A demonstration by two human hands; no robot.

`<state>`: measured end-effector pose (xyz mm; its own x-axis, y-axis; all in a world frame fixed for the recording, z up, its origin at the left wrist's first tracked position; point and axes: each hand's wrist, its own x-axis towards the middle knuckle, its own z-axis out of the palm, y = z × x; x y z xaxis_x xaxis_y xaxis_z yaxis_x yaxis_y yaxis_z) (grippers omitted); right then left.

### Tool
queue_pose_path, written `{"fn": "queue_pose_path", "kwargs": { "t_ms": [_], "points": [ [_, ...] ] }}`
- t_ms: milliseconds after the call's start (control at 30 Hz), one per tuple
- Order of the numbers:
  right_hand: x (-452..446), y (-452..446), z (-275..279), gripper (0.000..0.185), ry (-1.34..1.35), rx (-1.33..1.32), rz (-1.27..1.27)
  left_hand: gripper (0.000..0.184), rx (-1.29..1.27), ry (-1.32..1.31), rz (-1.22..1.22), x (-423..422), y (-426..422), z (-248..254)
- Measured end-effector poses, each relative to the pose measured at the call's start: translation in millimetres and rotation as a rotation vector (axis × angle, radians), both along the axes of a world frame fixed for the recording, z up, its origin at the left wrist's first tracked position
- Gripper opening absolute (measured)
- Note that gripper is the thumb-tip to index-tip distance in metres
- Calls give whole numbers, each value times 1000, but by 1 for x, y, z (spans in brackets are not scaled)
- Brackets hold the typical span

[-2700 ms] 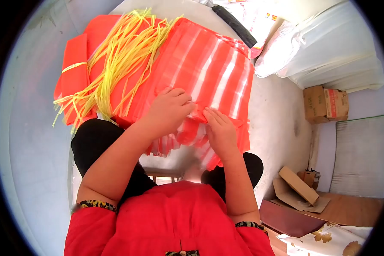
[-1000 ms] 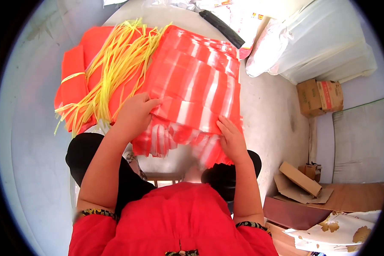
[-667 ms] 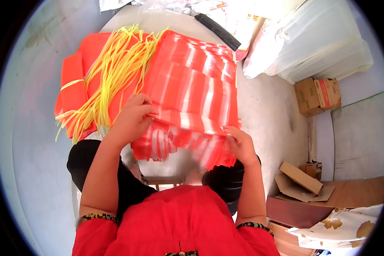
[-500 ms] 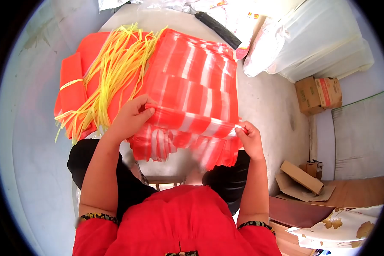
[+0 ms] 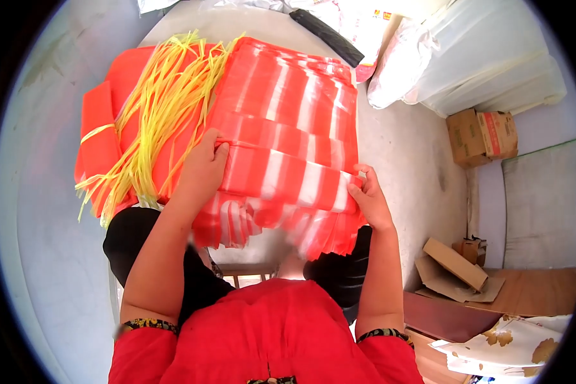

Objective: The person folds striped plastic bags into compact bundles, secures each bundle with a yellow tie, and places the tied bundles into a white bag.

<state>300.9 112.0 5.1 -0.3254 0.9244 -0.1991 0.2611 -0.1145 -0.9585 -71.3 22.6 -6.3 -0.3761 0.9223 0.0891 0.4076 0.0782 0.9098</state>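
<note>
Striped sheets: a pile of red sheets with pale stripes [image 5: 281, 83] lies on the table [image 5: 237, 22], in front of the person and between the two hands; the stripes run away from the body; the pile's far edge shows several uneven layers
Front band: a striped band [image 5: 288, 179] crosses the near side of the pile from hand to hand; its upper border runs roughly level
Hanging part: gathered striped ends [image 5: 237, 221] droop below the band, towards the knees; they look ruffled, and part of them is blurred
Left grip [image 5: 202, 171]: thumb and fingers pinching the left end of the band; the back of the hand faces up
Right grip [image 5: 371, 201]: thumb and forefinger pinching the band's right end, at the side of the pile
Yellow strips [image 5: 166, 109]: a loose, tangled bunch, left of the striped pile; it lies across plain red material [image 5: 125, 67]
Tied bundle [image 5: 98, 105]: red, folded, at the far left; one yellow strip goes around it
Black object [image 5: 326, 37]: long and narrow, slanting beyond the pile; a white bag [image 5: 400, 64] is near its right end
Person: red top [image 5: 262, 333] with patterned cuffs; dark-clad knees on either side of the hanging ends
Room, right: a cardboard box [image 5: 466, 137] by the wall; an opened carton [image 5: 454, 269] lower down
</note>
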Motion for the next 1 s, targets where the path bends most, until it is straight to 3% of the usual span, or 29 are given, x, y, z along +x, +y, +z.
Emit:
{"fn": "queue_pose_path", "kwargs": {
  "t_ms": [133, 300, 433, 633, 733, 833, 933, 1000],
  "points": [
    [7, 6, -13, 36, -97, 79, -28, 20, -35, 35, 5, 0, -1, -1],
    [-4, 5, -12, 35, -29, 129, -61, 21, -30, 56, 12, -3, 0, -9],
    [-1, 10, -19, 33, -75, 116, -86, 23, -147, 196, 46, -3, -2, -4],
    [-9, 7, -12, 25, -412, 208, -195, 26, -261, 500, 53, -4, -3, 12],
    [-14, -9, -1, 32, -783, 871, -158, 23, -147, 597, 96, 1, -5, 13],
    [-27, -25, 16, 49, -733, 1157, 217, 20, 39, 711, 83, 2, -3, 6],
    [-67, -47, 35, 63, -749, 1032, 527, 19, 234, 812, -59, -2, 2, 1],
    [-71, -46, 23, 70, -760, 926, 534, 20, 372, 868, -178, -6, 4, 1]
  ]
}}
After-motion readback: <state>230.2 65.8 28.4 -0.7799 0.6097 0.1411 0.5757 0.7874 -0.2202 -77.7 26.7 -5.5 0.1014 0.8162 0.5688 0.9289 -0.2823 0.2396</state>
